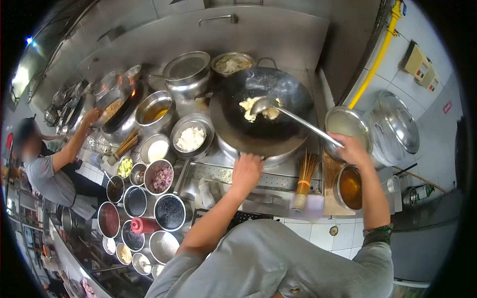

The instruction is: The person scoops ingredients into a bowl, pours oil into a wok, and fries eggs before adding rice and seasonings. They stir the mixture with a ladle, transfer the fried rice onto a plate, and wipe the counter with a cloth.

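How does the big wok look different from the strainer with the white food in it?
The wok is black and wide; the strainer is silvery and much smaller. The left hand is at the wok's rim, while no hand touches the strainer. Both are round and hold food.

The single view looks from the wearer's head, forward and steeply down, with the grey shirt (283, 258) very close at six o'clock. The wok (263, 134) lies within arm's reach towards one o'clock. The wide, round field reaches the steel wall (278, 37) at twelve and another person (54, 174), farther off, at nine.
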`<state>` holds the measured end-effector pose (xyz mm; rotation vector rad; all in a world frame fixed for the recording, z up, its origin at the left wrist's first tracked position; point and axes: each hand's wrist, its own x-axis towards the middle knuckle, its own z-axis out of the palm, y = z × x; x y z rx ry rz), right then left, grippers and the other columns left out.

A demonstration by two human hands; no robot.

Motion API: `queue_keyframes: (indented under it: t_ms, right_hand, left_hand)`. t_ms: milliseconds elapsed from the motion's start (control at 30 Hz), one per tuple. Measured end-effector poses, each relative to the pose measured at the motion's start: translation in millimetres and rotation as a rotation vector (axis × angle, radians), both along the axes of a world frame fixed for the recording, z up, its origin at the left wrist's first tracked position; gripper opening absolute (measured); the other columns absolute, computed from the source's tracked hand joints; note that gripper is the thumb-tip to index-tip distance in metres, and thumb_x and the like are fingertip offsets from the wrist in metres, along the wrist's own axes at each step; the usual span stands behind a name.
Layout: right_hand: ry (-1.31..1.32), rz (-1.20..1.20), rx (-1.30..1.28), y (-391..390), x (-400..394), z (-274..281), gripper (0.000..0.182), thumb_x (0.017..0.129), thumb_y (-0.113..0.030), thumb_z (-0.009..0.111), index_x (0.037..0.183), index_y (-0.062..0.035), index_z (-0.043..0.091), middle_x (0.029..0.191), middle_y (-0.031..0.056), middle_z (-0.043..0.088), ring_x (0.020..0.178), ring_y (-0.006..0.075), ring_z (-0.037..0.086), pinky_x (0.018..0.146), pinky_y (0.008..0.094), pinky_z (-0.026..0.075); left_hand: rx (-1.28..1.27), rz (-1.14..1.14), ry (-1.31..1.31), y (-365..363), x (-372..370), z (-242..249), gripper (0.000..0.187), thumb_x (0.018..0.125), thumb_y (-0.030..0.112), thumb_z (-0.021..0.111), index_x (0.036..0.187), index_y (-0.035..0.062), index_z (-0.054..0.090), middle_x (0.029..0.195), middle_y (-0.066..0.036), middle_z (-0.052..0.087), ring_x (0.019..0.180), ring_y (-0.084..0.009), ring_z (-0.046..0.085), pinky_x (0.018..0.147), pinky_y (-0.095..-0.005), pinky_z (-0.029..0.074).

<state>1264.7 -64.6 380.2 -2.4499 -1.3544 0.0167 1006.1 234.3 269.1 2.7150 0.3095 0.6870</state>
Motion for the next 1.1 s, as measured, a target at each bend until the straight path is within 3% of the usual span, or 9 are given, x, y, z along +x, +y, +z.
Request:
queue_keyframes:
  t_ms: [67, 267, 367, 533, 600, 700, 800, 967, 1100]
  right_hand:
    - [-0.181, -0.101, 0.003, 4, -26, 3, 0.062, 0.076, 0.008, 0.064, 0.134, -0.014, 0.062, 0.119, 0.0169, 0.069, 0.098, 0.0286, 0.069, 0.086, 0.034, 0.054]
    - [0.595, -0.126, -0.02, -43, -10, 47, 0.06, 0.077, 0.003, 0.066, 0.134, -0.0175, 0.063, 0.117, 0.0156, 0.07, 0.091, 0.0277, 0.069, 0.085, 0.0367, 0.054]
    - [0.266, -0.033, -0.171, -23, -4, 50, 0.06, 0.077, 0.004, 0.065, 0.133, -0.0165, 0.063, 0.118, 0.0162, 0.069, 0.091, 0.0279, 0.068, 0.084, 0.0368, 0.053]
    - [-0.046, -0.105, 0.021, 6, -29, 7, 0.058, 0.077, 0.003, 0.064, 0.132, -0.016, 0.064, 0.115, 0.0183, 0.069, 0.096, 0.029, 0.067, 0.086, 0.0358, 0.052]
    - [-0.133, -0.039, 0.066, -15, -32, 9, 0.057, 0.077, 0.004, 0.064, 0.132, -0.0142, 0.064, 0.11, 0.0176, 0.071, 0.092, 0.0263, 0.068, 0.084, 0.035, 0.052]
    - [0.491, -0.303, -0.058, -45, -32, 38, 0.056, 0.077, 0.005, 0.065, 0.13, -0.0115, 0.065, 0.106, 0.015, 0.072, 0.09, 0.021, 0.067, 0.084, 0.0339, 0.053]
    - [0.555, -0.214, -0.059, -47, -24, 51, 0.054, 0.077, 0.004, 0.067, 0.129, -0.0088, 0.065, 0.104, 0.0129, 0.072, 0.091, 0.016, 0.065, 0.084, 0.0325, 0.052]
    - [0.23, -0.133, -0.042, 11, -31, 8, 0.057, 0.079, 0.003, 0.065, 0.133, -0.0149, 0.063, 0.113, 0.0188, 0.07, 0.1, 0.0313, 0.068, 0.089, 0.0377, 0.052]
    - [-0.011, -0.167, 0.04, 1, -46, 7, 0.06, 0.079, 0.003, 0.063, 0.135, -0.0197, 0.061, 0.118, 0.0209, 0.067, 0.106, 0.0408, 0.064, 0.092, 0.0412, 0.051]
  left_hand:
    - [0.013, -0.039, -0.031, -13, -31, -12, 0.014, 0.087, 0.02, 0.066, 0.094, 0.0074, 0.068, 0.094, -0.01, 0.064, 0.092, -0.0314, 0.059, 0.078, -0.0465, 0.046]
    - [-0.034, -0.073, -0.2, -5, -27, 99, 0.01, 0.083, 0.012, 0.071, 0.091, 0.0062, 0.067, 0.084, -0.009, 0.059, 0.083, -0.0314, 0.056, 0.071, -0.0428, 0.043]
    - [-0.035, -0.088, -0.216, 11, 3, 79, 0.009, 0.085, 0.013, 0.069, 0.09, 0.0066, 0.066, 0.083, -0.01, 0.059, 0.084, -0.0321, 0.056, 0.072, -0.043, 0.044]
    - [-0.08, -0.009, -0.04, 1, -21, -6, 0.013, 0.089, 0.019, 0.063, 0.089, 0.0062, 0.065, 0.091, -0.014, 0.062, 0.095, -0.0346, 0.057, 0.08, -0.0486, 0.046]
    - [-0.086, -0.098, -0.165, -10, -52, 11, 0.012, 0.087, 0.016, 0.065, 0.093, 0.0062, 0.065, 0.093, -0.014, 0.061, 0.095, -0.0351, 0.057, 0.08, -0.0483, 0.046]
    - [-0.066, -0.022, -0.116, -4, -54, 71, 0.011, 0.082, 0.011, 0.07, 0.092, 0.0058, 0.069, 0.089, -0.012, 0.062, 0.088, -0.0338, 0.056, 0.076, -0.0455, 0.045]
    - [-0.11, -0.073, -0.192, 7, -24, 95, 0.009, 0.085, 0.013, 0.069, 0.091, 0.0066, 0.069, 0.089, -0.009, 0.062, 0.088, -0.0316, 0.056, 0.076, -0.0435, 0.044]
    - [-0.065, -0.068, -0.131, 21, 7, 29, 0.009, 0.086, 0.014, 0.067, 0.092, 0.007, 0.068, 0.09, -0.011, 0.063, 0.09, -0.0329, 0.057, 0.076, -0.0456, 0.045]
    - [-0.101, -0.095, -0.069, 5, -42, -8, 0.01, 0.086, 0.015, 0.066, 0.092, 0.0071, 0.067, 0.091, -0.011, 0.061, 0.092, -0.0321, 0.057, 0.078, -0.0464, 0.045]
